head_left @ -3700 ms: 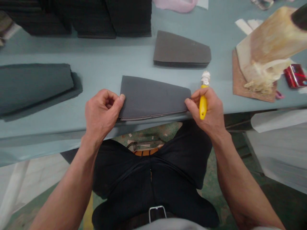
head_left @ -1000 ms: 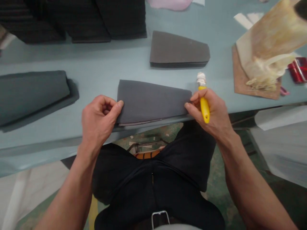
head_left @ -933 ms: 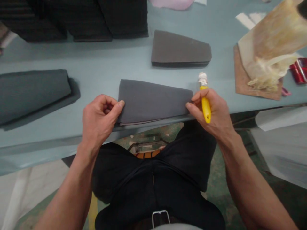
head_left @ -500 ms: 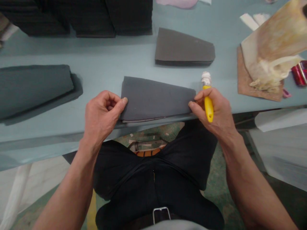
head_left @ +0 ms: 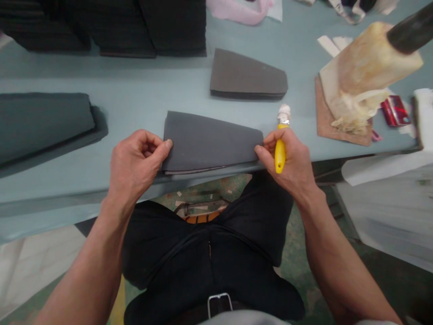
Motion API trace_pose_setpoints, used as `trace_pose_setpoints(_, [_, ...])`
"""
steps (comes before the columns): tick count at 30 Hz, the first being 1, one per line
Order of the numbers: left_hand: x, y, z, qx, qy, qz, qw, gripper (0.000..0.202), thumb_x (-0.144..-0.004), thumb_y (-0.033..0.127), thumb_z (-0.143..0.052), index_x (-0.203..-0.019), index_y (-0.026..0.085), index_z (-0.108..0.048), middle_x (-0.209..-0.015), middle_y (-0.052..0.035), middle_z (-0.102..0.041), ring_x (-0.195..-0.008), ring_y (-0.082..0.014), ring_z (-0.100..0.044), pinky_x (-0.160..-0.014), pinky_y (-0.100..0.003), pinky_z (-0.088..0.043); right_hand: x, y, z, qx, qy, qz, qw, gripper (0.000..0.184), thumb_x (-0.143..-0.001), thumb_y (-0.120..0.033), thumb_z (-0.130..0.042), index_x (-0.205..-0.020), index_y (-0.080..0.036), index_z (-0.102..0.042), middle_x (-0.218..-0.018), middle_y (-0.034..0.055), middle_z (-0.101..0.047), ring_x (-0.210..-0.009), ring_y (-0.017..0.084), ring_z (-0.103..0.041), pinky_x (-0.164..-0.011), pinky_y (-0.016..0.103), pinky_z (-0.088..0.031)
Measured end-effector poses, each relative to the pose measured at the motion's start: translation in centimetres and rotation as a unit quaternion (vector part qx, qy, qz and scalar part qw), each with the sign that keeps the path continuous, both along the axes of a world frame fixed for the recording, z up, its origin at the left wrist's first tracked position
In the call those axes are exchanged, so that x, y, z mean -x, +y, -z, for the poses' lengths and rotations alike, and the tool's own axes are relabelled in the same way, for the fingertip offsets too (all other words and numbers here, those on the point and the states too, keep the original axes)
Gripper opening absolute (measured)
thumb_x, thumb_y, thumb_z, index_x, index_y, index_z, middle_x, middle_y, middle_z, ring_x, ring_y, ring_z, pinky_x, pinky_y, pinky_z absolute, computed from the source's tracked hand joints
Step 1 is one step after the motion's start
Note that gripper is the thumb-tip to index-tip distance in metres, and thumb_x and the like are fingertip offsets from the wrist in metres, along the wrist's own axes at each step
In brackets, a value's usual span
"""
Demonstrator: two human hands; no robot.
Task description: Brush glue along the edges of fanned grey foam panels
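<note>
A tapered stack of dark grey sheets [head_left: 209, 142], fabric or foam, lies along the table's front edge with its wide end to the left. My left hand [head_left: 133, 160] pinches that wide end between thumb and fingers. At the narrow end, my right hand [head_left: 294, 155] has thumb and fingertips together against the corner. The same hand holds a yellow-handled brush [head_left: 280, 155], its bristles caked with white and pointing away from me. Behind the stack rests a similar brownish-grey tapered stack [head_left: 248, 74], apart from both hands.
Dark green folded pieces [head_left: 43, 122] lie at left, and tall black stacks [head_left: 179, 29] stand behind. On a brown board [head_left: 324, 119] at right sits a stained, crusted container [head_left: 358, 63] with a dark handle-like part [head_left: 411, 29]. A red can-like object [head_left: 395, 110] is beyond it.
The view has shifted to the right, so the table's contents appear further left. Both hands keep the same hold on the grey stack, and the brush stays in my right hand.
</note>
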State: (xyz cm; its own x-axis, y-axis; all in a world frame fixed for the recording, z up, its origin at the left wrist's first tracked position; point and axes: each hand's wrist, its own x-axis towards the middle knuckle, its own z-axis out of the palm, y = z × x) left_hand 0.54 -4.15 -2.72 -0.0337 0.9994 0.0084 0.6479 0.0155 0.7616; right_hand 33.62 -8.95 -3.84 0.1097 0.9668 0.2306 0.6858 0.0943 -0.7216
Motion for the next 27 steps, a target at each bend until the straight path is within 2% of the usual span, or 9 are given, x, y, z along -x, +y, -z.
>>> trace_pose_setpoints(4, [0.01, 0.03, 0.03, 0.002, 0.010, -0.003, 1.000, 0.037, -0.090, 0.055, -0.069, -0.084, 0.019, -0.068, -0.070, 0.0043, -0.059, -0.063, -0.0120, -0.048, -0.065, -0.033, -0.037, 0.21, -0.08, -0.16, 0.000, 0.002, 0.006, 1.000, 0.023, -0.090, -0.041, -0.073, -0.100, -0.025, -0.059, -0.079, -0.0019, -0.067, -0.065, 0.015, -0.061, -0.067, 0.030, -0.051])
trace_pose_setpoints(9, [0.08, 0.23, 0.13, 0.007, 0.017, -0.014, 1.000, 0.040, -0.083, 0.061, -0.068, -0.080, 0.021, -0.067, -0.067, 0.0022, -0.062, -0.060, -0.0140, -0.052, -0.060, -0.032, -0.038, 0.37, -0.02, -0.33, -0.002, -0.010, 0.025, 1.000, 0.025, -0.089, -0.045, -0.072, -0.096, -0.024, -0.060, -0.076, -0.0013, -0.067, -0.064, 0.015, -0.059, -0.066, 0.030, -0.051])
trace_pose_setpoints(18, [-0.11, 0.08, -0.39, 0.048, 0.011, -0.029, 0.998, 0.044, -0.080, 0.067, -0.064, -0.075, 0.024, -0.065, -0.063, 0.0018, -0.060, -0.059, -0.0160, -0.053, -0.060, -0.032, -0.038, 0.39, -0.39, -0.54, 0.017, 0.001, 0.066, 0.998, 0.031, -0.090, -0.052, -0.068, -0.096, -0.023, -0.064, -0.076, 0.0020, -0.070, -0.065, 0.018, -0.065, -0.066, 0.033, -0.052])
trace_pose_setpoints(22, [-0.10, 0.03, -0.47, 0.047, 0.000, -0.034, 0.998, 0.044, -0.079, 0.068, -0.065, -0.082, 0.024, -0.067, -0.069, 0.0003, -0.066, -0.063, -0.0180, -0.059, -0.063, -0.033, -0.042, 0.30, -0.61, -0.33, 0.024, 0.001, 0.069, 0.997, 0.033, -0.091, -0.054, -0.068, -0.102, -0.022, -0.067, -0.072, 0.0005, -0.068, -0.058, 0.017, -0.061, -0.061, 0.031, -0.051])
trace_pose_setpoints(27, [0.19, 0.00, -0.57, 0.051, -0.019, -0.038, 0.998, 0.053, -0.078, 0.072, -0.067, -0.097, 0.023, -0.069, -0.076, -0.0025, -0.073, -0.068, -0.0211, -0.065, -0.066, -0.034, -0.048, -0.09, -0.96, -0.29, 0.019, -0.012, 0.056, 0.998, 0.035, -0.094, -0.055, -0.068, -0.105, -0.022, -0.067, -0.078, 0.0041, -0.075, -0.063, 0.020, -0.069, -0.064, 0.033, -0.054])
